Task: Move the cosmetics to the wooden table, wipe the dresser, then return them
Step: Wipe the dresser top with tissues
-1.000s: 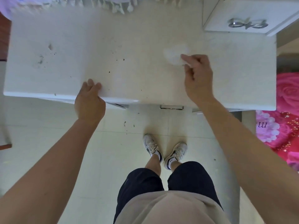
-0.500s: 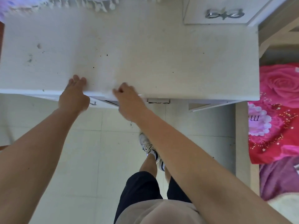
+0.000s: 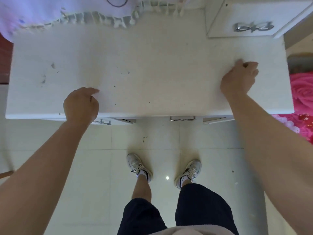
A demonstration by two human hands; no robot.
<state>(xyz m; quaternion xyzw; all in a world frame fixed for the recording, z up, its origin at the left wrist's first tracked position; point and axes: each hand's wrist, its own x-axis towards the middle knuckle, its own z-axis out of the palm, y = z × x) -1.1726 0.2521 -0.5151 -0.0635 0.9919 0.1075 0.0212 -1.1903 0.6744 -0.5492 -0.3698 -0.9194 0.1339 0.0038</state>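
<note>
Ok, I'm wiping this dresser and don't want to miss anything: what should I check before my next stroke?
1. Cosmetics off the dresser top: ok, none on it.
2. Surface clean: not ok, dark specks mid-top, grey smudges at left.
3. Right hand holding something to wipe with: cannot tell, its curled fingers hide the palm.
4. Left hand bracing: ok, it rests curled near the front edge.
5. Frilled cloth clear of the path: ok, it lies along the back edge only.

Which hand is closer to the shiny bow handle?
Right. The right hand sits in front of the silver bow-shaped metal handle; the left hand is far across the white dresser.
</note>
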